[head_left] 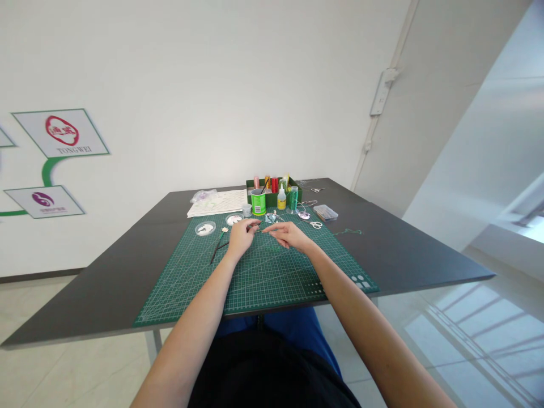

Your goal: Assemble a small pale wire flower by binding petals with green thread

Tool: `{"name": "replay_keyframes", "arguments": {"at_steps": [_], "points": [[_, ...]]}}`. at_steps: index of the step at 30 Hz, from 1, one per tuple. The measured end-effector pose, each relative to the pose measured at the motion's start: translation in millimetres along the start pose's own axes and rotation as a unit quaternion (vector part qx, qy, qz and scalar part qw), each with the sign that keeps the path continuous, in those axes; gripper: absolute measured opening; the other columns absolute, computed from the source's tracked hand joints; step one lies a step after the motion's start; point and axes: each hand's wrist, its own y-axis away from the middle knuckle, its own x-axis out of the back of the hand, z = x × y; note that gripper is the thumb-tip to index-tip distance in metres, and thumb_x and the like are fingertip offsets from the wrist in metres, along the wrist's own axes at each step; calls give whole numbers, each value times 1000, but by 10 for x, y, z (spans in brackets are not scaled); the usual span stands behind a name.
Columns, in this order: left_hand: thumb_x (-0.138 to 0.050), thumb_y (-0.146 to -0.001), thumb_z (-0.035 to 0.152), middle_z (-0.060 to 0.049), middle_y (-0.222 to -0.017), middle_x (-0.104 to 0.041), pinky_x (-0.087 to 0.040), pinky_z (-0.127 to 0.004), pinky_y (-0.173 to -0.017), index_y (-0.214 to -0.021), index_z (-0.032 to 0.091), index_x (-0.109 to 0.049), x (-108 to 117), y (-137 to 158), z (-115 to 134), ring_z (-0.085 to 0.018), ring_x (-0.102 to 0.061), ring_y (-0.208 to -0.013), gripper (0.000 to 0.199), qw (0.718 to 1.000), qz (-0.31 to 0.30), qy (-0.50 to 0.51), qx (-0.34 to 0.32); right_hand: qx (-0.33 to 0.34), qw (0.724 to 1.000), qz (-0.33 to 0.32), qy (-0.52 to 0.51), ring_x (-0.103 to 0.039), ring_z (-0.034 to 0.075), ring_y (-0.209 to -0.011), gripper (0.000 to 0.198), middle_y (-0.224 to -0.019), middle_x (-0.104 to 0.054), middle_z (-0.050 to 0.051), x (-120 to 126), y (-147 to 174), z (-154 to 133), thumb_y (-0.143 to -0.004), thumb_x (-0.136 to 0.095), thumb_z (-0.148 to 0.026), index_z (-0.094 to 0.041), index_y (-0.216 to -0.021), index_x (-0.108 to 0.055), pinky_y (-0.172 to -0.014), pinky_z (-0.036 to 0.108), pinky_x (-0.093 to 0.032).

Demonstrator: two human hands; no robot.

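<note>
Above the green cutting mat (272, 281), my two hands face each other. My left hand (243, 235) is closed, its fingertips pinched on something thin that I cannot make out. Just right of it, my right hand (290, 234) points its fingertips at the left ones, thumb and index finger together. A thin greenish strand seems to run between the fingertips, too small to name. Left of the left hand lie a thin black stick (215, 252) and a small pale flower (224, 229) on a green stem. Beyond the hands is a small bluish-white ornament (271, 217).
A bright green can (258, 203), a glue bottle (281, 198) and a green thread spool (293, 198) stand before a dark green box (250, 185) of several spools. Shallow dishes (205, 228) sit left; white-handled scissors (315, 225) and a clear plastic case (326, 212) lie right.
</note>
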Motion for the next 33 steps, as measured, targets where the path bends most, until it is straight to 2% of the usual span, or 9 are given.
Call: {"name": "replay_keyframes", "arguments": {"at_steps": [19,27,33], "points": [[-62,-85,6,-5,-100,-77,-55,-31,-81,-102,21,-78,-16,-9,-27,-17,-68,-78,28,1000,5,-17,-12,4,1000,-4,1,-34,7,-35,44,-39,-44,-9,1,15,-15,-89,-64,-43,-10,-117,-73,-40,20,-26],[-65,-82,3,-4,-89,-77,-55,-30,-81,-103,20,-77,-1,-13,-21,-16,-69,-76,30,1000,-23,-3,-5,4,1000,10,-27,-32,6,-35,42,-39,-43,-9,21,18,-33,-87,-67,-43,-11,-112,-74,-40,20,-23],[-68,-83,8,-3,-80,-76,-54,-27,-73,-94,18,-77,-6,15,16,-15,-67,-68,18,998,-62,-15,-15,11,997,13,-75,-29,6,-34,39,-38,-40,-10,41,20,-44,-85,-69,-41,-10,-108,-73,-41,22,-21]]}}
